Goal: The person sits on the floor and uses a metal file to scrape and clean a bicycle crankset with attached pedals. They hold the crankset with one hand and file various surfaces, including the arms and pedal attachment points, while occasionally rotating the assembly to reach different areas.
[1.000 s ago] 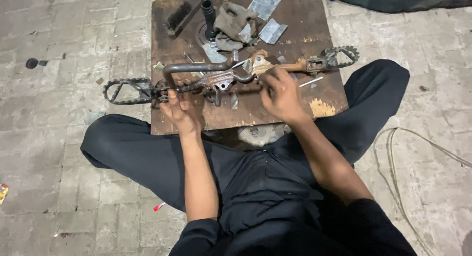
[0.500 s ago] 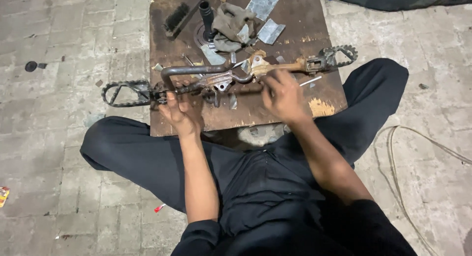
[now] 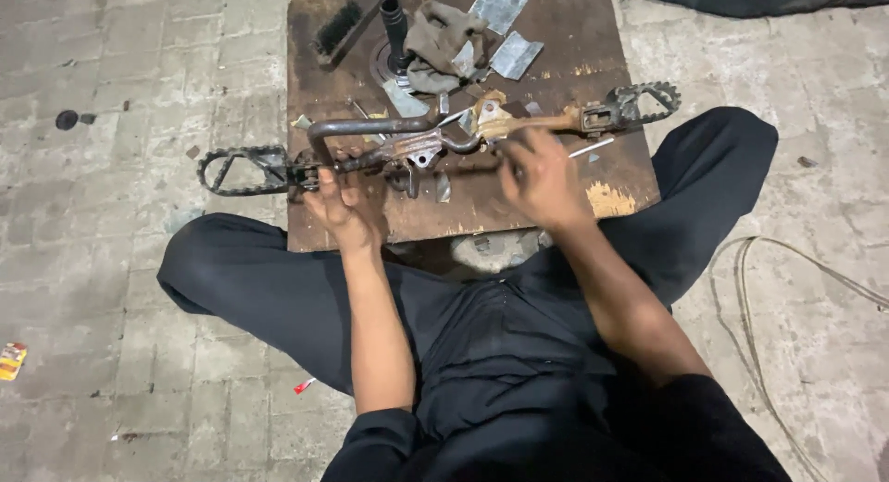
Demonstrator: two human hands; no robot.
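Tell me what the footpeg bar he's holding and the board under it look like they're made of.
The footpeg bar looks like bare steel, dull grey with rusty brown patches, with toothed pegs at both ends. The board looks like wood, probably plywood: dark, stained brown, with a pale chipped patch near its right front corner. The left hand grips the bar; the right hand rests at its middle.

Black clothes are worn from top to bottom. The trousers (image 3: pixel 278 287) are loose and wide, made of a plain dark cloth with soft folds, and no pattern or marking is seen on them. The sleeves (image 3: pixel 389 445) are short, so both forearms are left bare. No watch, ring or glove is seen on the left hand (image 3: pixel 341 200) or right hand (image 3: pixel 542 176).
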